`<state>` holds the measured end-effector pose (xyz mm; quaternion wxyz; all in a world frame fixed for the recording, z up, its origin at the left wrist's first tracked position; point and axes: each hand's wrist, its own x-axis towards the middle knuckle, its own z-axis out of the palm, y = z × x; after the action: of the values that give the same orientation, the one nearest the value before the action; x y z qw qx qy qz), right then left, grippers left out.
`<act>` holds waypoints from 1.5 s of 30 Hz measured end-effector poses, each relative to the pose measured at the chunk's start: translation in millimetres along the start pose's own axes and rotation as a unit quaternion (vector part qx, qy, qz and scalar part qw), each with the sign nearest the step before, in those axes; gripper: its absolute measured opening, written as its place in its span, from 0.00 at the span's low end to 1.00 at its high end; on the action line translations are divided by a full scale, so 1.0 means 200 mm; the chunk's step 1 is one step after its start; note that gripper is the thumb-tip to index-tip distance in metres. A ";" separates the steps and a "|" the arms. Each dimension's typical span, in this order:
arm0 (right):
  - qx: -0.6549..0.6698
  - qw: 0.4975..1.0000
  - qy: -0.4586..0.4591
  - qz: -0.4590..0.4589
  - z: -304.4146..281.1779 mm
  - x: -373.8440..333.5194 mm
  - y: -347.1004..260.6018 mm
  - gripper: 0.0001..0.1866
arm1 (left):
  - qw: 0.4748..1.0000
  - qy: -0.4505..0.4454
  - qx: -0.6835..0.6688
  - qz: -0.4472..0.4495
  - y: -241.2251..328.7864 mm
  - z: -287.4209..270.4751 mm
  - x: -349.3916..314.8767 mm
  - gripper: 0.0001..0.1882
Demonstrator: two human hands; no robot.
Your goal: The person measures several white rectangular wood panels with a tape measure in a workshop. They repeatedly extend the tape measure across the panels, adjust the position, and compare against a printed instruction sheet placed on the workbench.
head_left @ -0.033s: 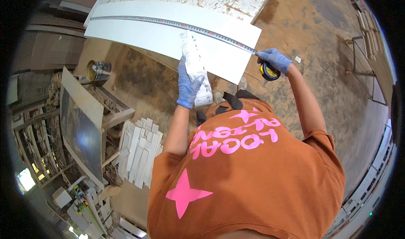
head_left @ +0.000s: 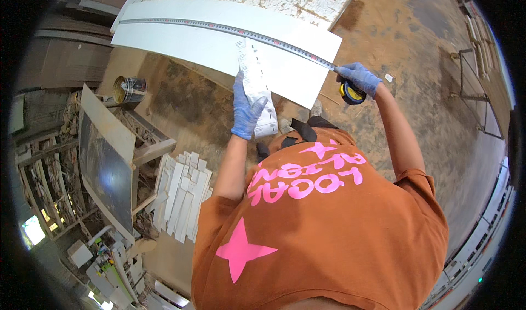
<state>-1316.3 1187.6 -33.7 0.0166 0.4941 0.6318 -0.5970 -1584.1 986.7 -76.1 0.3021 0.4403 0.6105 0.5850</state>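
White board (head_left: 186, 42), right hand (head_left: 359, 76) clasping tape (head_left: 352, 93).

The panel (head_left: 181, 41) looks smooth to me, faintly glossy; the tape measure (head_left: 351, 93), metal along its blade; the slip (head_left: 251, 74), matt paper; the T-shirt (head_left: 329, 239), cloth.

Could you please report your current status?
Left grip on paper strip. Right grip on tape measure. Blade extended along white panel. Paper strip hides part of panel edge.
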 end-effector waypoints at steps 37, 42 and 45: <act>-0.006 1.000 0.010 0.007 0.01 0.00 -0.02 0.20 | 1.000 -0.016 -0.025 0.007 0.02 0.01 -0.01 0.47; -0.012 1.000 0.015 0.005 0.01 0.00 -0.01 0.20 | 0.999 -0.022 -0.034 -0.003 0.01 0.00 -0.01 0.47; -0.009 1.000 0.014 0.001 0.00 -0.01 -0.01 0.21 | 0.999 -0.022 -0.030 -0.004 0.01 0.01 -0.01 0.47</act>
<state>-1316.8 1187.2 -31.7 0.0131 0.5030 0.6366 -0.5844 -1581.3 985.2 -73.9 0.3311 0.4408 0.5876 0.5923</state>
